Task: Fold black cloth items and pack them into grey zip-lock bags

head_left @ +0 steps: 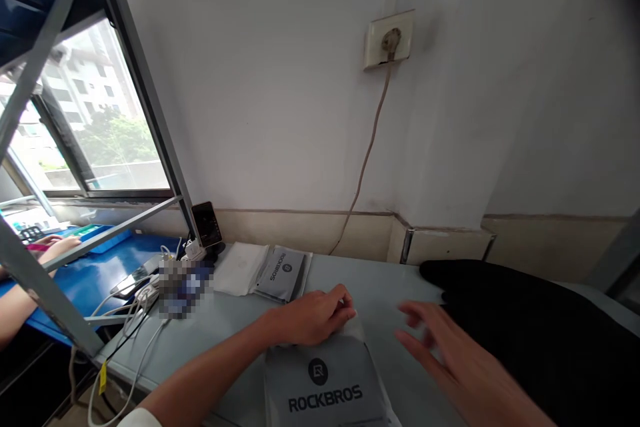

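Observation:
A grey packet printed ROCKBROS (325,383), in a clear plastic sleeve, lies at the near edge of the grey table. My left hand (317,315) rests at the packet's far edge, its fingers curled together over the sleeve's top end. Whether the fingers pinch the plastic is partly hidden. To the right of the packet, my right hand (445,360) hovers apart from it, thumb and fingers spread and slightly blurred, with nothing between them. Farther back lies a smaller ROCKBROS packet (281,273), beside a white packet (240,268).
Black cloth (525,327) covers the table's right side. A phone (207,224) leans upright at the back left, near a tangle of white cables (145,293). A metal frame post (45,287) stands at left. Beyond it, another person's arm (20,307) is over a blue table (95,273).

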{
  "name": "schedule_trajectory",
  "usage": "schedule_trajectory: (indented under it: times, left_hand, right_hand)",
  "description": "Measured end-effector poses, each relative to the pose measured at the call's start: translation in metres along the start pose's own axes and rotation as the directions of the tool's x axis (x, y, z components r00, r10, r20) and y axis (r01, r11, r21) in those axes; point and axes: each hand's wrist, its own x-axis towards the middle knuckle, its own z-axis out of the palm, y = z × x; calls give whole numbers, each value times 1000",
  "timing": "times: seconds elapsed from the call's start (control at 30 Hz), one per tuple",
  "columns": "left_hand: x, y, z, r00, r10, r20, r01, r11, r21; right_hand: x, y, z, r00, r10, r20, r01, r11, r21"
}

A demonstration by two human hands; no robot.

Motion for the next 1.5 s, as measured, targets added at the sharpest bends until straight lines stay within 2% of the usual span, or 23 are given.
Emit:
schedule_trajectory:
  times: [0.07, 0.1, 0.17, 0.23, 0.33, 0.53, 0.77, 0.9, 1.03, 1.13, 1.2, 1.27, 1.33, 1.43, 1.5]
  left_hand:
    - [0, -2, 0, 1000, 16, -16, -16, 1000, -15]
    - [0, -3, 0, 999, 15, -30, -15, 1000, -17]
    - [-1, -6, 0, 999, 4, -54, -5, 1000, -12]
    - [-1, -7, 0, 998, 0, -61, 0, 1000, -9]
    - [-2, -5, 1, 997, 29, -66, -29, 1000, 4]
    - [-1, 1, -2, 999, 30, -36, -28, 998, 49]
    - [-6, 2, -8, 1000, 15, 4, -15, 999, 45]
    - [-20, -4, -19, 999, -44, 22, 43, 999, 15]
    - [-34, -16, -39, 993, -115, 31, 117, 990, -78]
    - [-39, -28, -52, 987, -153, -51, 143, 977, -156]
    - [-39, -38, -53, 978, -158, -133, 122, 962, -246]
    - [-37, -46, -46, 959, -177, -224, 71, 907, -414]
    - [-33, -51, -34, 930, -250, -270, 25, 776, -631]
    - [-27, -51, -13, 920, -350, -177, 38, 527, -849]
    - [-21, -50, -4, 916, -368, -157, 29, 452, -892]
  right_hand:
    - [25, -7, 15, 984, -63, 167, 48, 994, 94]
    - [35, -11, 23, 952, -105, 287, 43, 976, 213]
    - [46, -18, 36, 912, -145, 384, -23, 916, 400]
    - [48, -22, 45, 902, -128, 412, -121, 842, 526]
    - [43, -22, 49, 903, -80, 423, -223, 755, 617]
    - [40, -19, 38, 883, -118, 453, -202, 777, 596]
    - [38, -17, 35, 934, -76, 348, -129, 838, 531]
    - [45, 4, 21, 967, -20, 253, -111, 863, 492]
    - [52, 24, 6, 975, 25, 220, -136, 852, 506]
    - [54, 25, 2, 986, 44, 160, -122, 846, 519]
    - [55, 22, 3, 990, 57, 129, -119, 829, 546]
    - [55, 17, 7, 991, 85, 104, -130, 799, 587]
    - [55, 15, 12, 987, 153, 56, -153, 750, 643]
    - [55, 14, 20, 965, 261, 2, -174, 636, 751]
    - [53, 13, 25, 962, 273, 18, -175, 566, 805]
